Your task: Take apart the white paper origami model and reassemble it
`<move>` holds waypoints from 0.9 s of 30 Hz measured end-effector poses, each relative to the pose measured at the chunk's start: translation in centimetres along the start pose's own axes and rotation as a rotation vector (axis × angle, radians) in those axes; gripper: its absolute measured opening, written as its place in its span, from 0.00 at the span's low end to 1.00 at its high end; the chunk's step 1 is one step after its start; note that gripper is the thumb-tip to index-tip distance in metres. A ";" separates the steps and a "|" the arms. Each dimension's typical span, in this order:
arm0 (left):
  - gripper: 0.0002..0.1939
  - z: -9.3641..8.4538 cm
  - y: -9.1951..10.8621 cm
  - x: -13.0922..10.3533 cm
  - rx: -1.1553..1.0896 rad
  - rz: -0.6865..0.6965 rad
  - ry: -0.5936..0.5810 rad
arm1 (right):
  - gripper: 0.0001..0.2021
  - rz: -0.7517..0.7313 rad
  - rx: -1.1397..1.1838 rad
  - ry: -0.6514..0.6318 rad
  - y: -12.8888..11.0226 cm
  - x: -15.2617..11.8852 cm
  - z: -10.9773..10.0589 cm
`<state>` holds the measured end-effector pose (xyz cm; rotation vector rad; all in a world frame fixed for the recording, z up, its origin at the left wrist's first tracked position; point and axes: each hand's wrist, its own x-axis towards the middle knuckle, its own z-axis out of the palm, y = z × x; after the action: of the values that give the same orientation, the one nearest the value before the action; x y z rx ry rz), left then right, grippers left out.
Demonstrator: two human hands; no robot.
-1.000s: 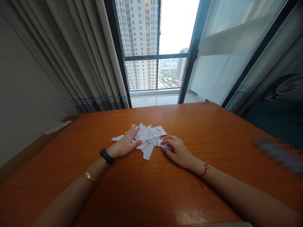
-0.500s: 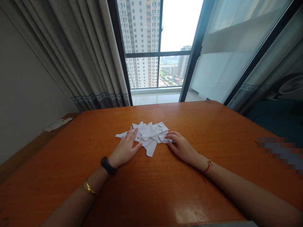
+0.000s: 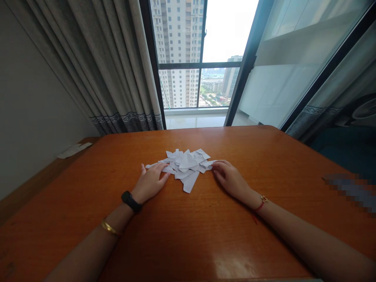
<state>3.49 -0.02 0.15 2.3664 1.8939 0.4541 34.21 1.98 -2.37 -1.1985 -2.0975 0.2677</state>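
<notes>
A loose heap of white paper scraps (image 3: 188, 161) lies on the brown wooden table (image 3: 176, 227), its pieces overlapping at many angles. At the heap's left edge rests my left hand (image 3: 149, 181), fingers apart, fingertips over a few outer scraps. Opposite it, my right hand (image 3: 230, 177) is at the right edge with curled fingers, its fingertips on the end of a scrap. Whether those fingers pinch the paper or only touch it is hard to see. One larger scrap (image 3: 190, 182) points out toward me at the front.
Behind the table stand a grey curtain (image 3: 117, 70) and a window frame (image 3: 202, 65). Some white paper (image 3: 75, 150) lies on a ledge at the left. A blurred-out object (image 3: 352, 192) is on the table's right side, with a fan (image 3: 366, 107) beyond it.
My left hand has drawn back to the left from over the scraps to their edge. My right hand has shifted slightly right, and the scraps at that side have spread a little. The view has turned slightly.
</notes>
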 end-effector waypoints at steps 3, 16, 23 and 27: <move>0.19 -0.3 0.0 0.0 0.007 -0.026 0.052 | 0.13 -0.035 0.034 0.019 0.2 0.0 -0.2; 0.17 -3.4 -0.5 -0.7 0.137 -0.123 -0.142 | 0.19 -0.277 -0.204 -0.404 -7.3 -1.3 -0.6; 0.29 -3.8 -1.7 -1.1 -0.008 0.021 -0.227 | 0.17 -0.140 -0.352 -0.304 -7.0 0.6 -0.2; 0.25 -3.5 -1.7 -0.9 0.049 0.070 -0.146 | 0.14 -0.088 -0.445 -0.266 -6.6 2.4 0.2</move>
<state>0.73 -0.97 2.91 2.4290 1.7840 0.2352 28.81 0.38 1.81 -1.3759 -2.5235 -0.0948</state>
